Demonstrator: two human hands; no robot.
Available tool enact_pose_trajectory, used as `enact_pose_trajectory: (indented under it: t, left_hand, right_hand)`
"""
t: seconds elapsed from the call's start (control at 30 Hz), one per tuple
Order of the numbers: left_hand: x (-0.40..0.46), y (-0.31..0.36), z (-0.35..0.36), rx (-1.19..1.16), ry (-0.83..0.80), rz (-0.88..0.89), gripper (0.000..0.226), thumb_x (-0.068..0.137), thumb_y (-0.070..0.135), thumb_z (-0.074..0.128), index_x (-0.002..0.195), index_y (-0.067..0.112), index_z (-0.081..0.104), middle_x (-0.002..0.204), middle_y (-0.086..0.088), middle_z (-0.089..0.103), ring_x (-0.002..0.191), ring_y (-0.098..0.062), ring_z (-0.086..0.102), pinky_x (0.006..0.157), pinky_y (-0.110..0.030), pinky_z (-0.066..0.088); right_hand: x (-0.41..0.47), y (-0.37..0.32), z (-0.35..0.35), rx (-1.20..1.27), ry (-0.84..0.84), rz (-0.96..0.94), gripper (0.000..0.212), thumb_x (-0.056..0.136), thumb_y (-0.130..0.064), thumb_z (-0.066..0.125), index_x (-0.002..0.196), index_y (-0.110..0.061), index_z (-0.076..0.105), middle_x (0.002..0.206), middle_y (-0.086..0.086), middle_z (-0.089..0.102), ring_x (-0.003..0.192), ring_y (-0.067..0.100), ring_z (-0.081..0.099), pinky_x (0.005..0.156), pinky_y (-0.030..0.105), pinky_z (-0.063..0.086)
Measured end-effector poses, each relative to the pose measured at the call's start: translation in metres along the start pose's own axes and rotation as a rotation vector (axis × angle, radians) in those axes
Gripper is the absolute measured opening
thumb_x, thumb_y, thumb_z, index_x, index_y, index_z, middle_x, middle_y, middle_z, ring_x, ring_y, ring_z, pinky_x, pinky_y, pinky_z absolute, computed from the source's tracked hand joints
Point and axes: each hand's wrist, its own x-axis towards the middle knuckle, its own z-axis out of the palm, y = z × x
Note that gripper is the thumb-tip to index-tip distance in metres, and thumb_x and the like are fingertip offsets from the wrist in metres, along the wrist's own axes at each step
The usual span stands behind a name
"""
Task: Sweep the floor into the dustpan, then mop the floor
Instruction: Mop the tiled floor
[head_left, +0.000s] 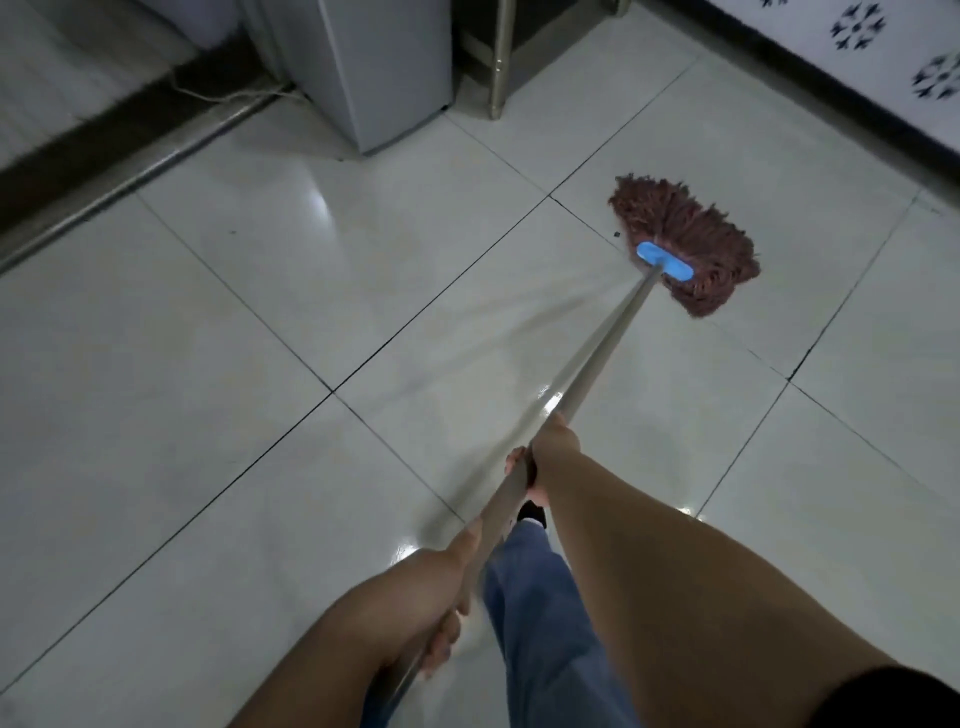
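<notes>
Mop (685, 244) is laid flat on the floor (260, 312), upper right of view, well ahead of the person. Head is a fan of reddish-brown twisted yarn, shaggy, spread wide from a flat blue plastic clamp bar (665, 260). A straight, smooth metal handle (602, 353), dull silver, is run diagonally from the clamp down to the hands.

Right hand (545, 457) is wrapped round the handle at mid-shaft, fingers curled under it. Left hand (441, 597) is clamped lower, near the shaft's end, fingers folded round the tube, thumb laid along it.

Floor is covered in large glossy pale square tiles with thin dark grout lines; light reflections and faint wet streaks are seen near the shaft. A small dark speck (616, 235) is seen just left of the yarn.

A grey box-shaped appliance (374, 67) is stood at top centre, a thin cord (223, 96) trailed beside it. A metal leg (500, 62) is seen to its right. Blue denim trouser leg (535, 597) is visible below the hands.
</notes>
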Motion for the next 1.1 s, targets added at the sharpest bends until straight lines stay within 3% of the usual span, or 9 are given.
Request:
enact_pose_trajectory:
  t: [0.1,0.27,0.37,0.47,0.57,0.67,0.73,0.87,1.1]
  left_hand:
    - [-0.046,-0.099,-0.018,-0.004,-0.004,-0.051,0.065,0.084,0.072,0.032,0.068,0.010,0.043,0.033,0.000,0.037,0.025,-0.014,0.031,0.034,-0.012,0.027]
    - [-0.126,-0.248,-0.060,0.033,0.046,-0.160,0.064,0.084,0.072,0.032,0.064,0.011,0.040,0.038,0.000,0.035,0.031,-0.014,0.029,0.035,-0.016,0.025]
    - [-0.159,-0.302,-0.070,0.020,0.050,-0.242,0.064,0.083,0.072,0.033,0.061,0.012,0.038,0.038,0.000,0.035,0.031,-0.012,0.028,0.037,-0.016,0.024]
    - [-0.168,-0.323,-0.060,0.019,0.062,-0.262,0.065,0.082,0.074,0.031,0.061,0.012,0.037,0.038,0.000,0.033,0.032,-0.013,0.027,0.037,-0.016,0.025]
    - [-0.153,-0.321,-0.037,0.038,0.034,-0.234,0.066,0.081,0.075,0.029,0.064,0.012,0.038,0.035,0.000,0.035,0.029,-0.013,0.030,0.037,-0.014,0.029]
    - [-0.133,-0.299,0.010,0.056,0.072,-0.241,0.068,0.081,0.075,0.030,0.069,0.010,0.043,0.035,0.000,0.037,0.028,-0.014,0.031,0.039,-0.015,0.031]
    - [-0.118,-0.273,0.050,0.082,0.038,-0.225,0.068,0.081,0.076,0.029,0.073,0.011,0.047,0.040,-0.001,0.041,0.030,-0.014,0.036,0.042,-0.017,0.035]
    - [-0.090,-0.189,0.111,0.028,-0.084,-0.142,0.067,0.083,0.074,0.029,0.079,0.010,0.047,0.041,0.001,0.042,0.032,-0.012,0.039,0.042,-0.018,0.038]
    - [-0.038,-0.011,0.187,0.004,-0.088,-0.122,0.065,0.080,0.076,0.032,0.072,0.012,0.039,0.036,0.001,0.038,0.028,-0.013,0.033,0.036,-0.014,0.034]
  right_hand:
    - [-0.051,0.099,0.004,-0.036,-0.068,0.006,0.040,0.095,-0.049,0.043,0.112,-0.014,0.055,0.067,0.005,0.048,0.044,0.016,0.043,0.033,0.014,0.037]
    - [-0.142,0.256,0.021,-0.005,-0.158,0.169,0.039,0.096,-0.053,0.036,0.104,-0.017,0.046,0.052,0.006,0.048,0.029,0.015,0.045,0.033,0.014,0.038]
    - [-0.175,0.313,0.027,0.007,-0.144,0.236,0.043,0.094,-0.055,0.038,0.101,-0.014,0.046,0.061,0.005,0.043,0.041,0.016,0.042,0.035,0.018,0.038]
    - [-0.188,0.335,0.016,-0.051,-0.101,0.232,0.043,0.095,-0.055,0.038,0.101,-0.013,0.044,0.060,0.005,0.039,0.040,0.016,0.038,0.031,0.012,0.035]
    - [-0.176,0.326,-0.003,0.011,-0.128,0.197,0.044,0.096,-0.053,0.035,0.101,-0.010,0.040,0.059,0.006,0.035,0.042,0.016,0.036,0.030,0.011,0.036]
    - [-0.155,0.299,-0.040,-0.005,-0.101,0.200,0.050,0.096,-0.054,0.037,0.080,-0.006,0.040,0.060,0.006,0.038,0.043,0.017,0.038,0.030,0.012,0.037]
    - [-0.131,0.269,-0.071,-0.040,-0.084,0.163,0.051,0.096,-0.052,0.037,0.081,-0.004,0.042,0.058,0.006,0.039,0.042,0.017,0.040,0.031,0.013,0.040]
    - [-0.080,0.185,-0.127,-0.029,-0.088,0.070,0.042,0.098,-0.046,0.040,0.101,-0.005,0.043,0.060,0.008,0.043,0.042,0.018,0.043,0.033,0.015,0.043]
    - [0.002,0.006,-0.186,0.009,-0.117,-0.005,0.037,0.097,-0.045,0.040,0.092,-0.009,0.041,0.065,0.013,0.051,0.046,0.020,0.049,0.033,0.017,0.046]
